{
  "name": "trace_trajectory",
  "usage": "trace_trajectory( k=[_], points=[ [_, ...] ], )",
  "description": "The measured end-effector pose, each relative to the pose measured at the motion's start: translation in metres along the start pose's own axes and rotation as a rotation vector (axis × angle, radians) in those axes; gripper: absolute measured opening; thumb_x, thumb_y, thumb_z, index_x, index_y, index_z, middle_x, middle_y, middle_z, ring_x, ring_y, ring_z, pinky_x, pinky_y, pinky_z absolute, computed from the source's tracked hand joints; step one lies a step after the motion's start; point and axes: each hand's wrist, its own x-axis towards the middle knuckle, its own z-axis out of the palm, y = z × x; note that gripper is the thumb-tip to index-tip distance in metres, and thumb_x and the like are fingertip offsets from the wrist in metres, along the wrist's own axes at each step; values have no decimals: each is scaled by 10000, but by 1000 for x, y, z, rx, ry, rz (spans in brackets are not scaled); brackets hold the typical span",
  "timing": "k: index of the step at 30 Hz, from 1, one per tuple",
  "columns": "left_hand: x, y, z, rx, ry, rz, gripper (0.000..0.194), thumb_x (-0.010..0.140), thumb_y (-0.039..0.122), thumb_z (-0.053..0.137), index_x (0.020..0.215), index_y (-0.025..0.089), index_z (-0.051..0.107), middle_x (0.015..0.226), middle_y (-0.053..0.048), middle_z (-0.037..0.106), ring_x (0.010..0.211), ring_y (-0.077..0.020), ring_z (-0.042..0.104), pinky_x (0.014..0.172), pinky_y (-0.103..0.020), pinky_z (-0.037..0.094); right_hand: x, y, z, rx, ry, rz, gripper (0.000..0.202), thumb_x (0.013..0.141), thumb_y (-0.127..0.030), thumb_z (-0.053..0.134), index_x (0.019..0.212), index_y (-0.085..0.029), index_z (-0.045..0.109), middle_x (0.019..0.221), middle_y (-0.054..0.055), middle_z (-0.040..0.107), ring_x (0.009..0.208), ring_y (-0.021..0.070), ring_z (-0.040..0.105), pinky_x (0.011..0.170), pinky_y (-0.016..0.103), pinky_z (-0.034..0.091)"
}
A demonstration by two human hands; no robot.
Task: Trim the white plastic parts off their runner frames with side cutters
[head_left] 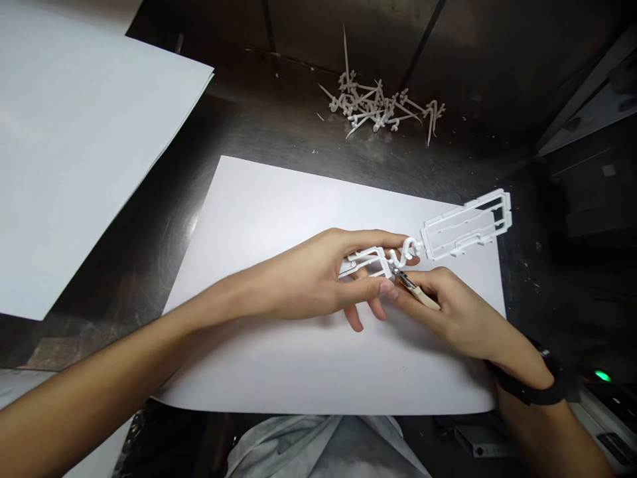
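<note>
Left hand grips plastic frame; right hand pinches what looks like cutters against it.

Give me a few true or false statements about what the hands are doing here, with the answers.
1. The left hand holds a white plastic frame. True.
2. The right hand holds a pen. False: it holds small cutters at the frame.
3. The work happens over a white paper sheet. True.
4. The pile of plastic offcuts lies on that sheet. False: it lies on the metal table behind it.
5. The right wrist is bare. False: it wears a dark wristband.
</note>
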Motion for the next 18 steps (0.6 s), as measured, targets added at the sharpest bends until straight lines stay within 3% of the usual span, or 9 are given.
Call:
trace_trajectory(
  k=[5,9,12,15,17,18],
  points=[
    [2,-1,-1,9,22,-21,578,1069,334,727,1622,313,557,1118,-48,817,801,-213,822,651,-279,708,3,4,6,-13,74,16,537,1219,-485,566,790,-163,593,688,-41,307,582,146,272,522,320,190],
    [4,-3,-1,-44,50,9,553,1061,315,738,1594,287,589,1336,-91,763,878,-226,828,655,-299,724,0,5,2,-28,85,2,550,1220,-507,588,788,-168,548,699,-41,320,603,147,281,537,319,202],
    [4,-1,-5,-31,85,-12,537,1056,348,755,1567,270,609,1181,-78,807,771,-203,817,652,-285,703,-7,1,-9,-23,84,-37,517,1208,-469,621,792,-180,515,719,-29,369,634,166,338,579,315,271],
    [0,5,-10,38,46,-60,417,1074,386,728,1477,296,664,923,-8,809,619,-158,767,635,-246,648,-13,-2,-19,-11,340,-167,285,1169,-337,648,918,-202,650,810,11,537,687,211,459,632,331,351],
    [-2,8,-13,66,-32,-97,347,1078,376,712,1415,294,695,936,-9,806,638,-160,772,640,-242,628,-12,-1,-24,-120,526,-231,91,1138,-268,656,1145,-221,734,938,38,625,759,242,531,699,353,397],
    [-3,10,-13,76,-64,-114,326,1076,373,707,1391,286,706,975,-19,807,668,-168,781,644,-245,623,-10,0,-25,-206,566,-250,136,1126,-249,654,1232,-224,735,986,44,640,796,252,552,738,363,411]
  ],
)
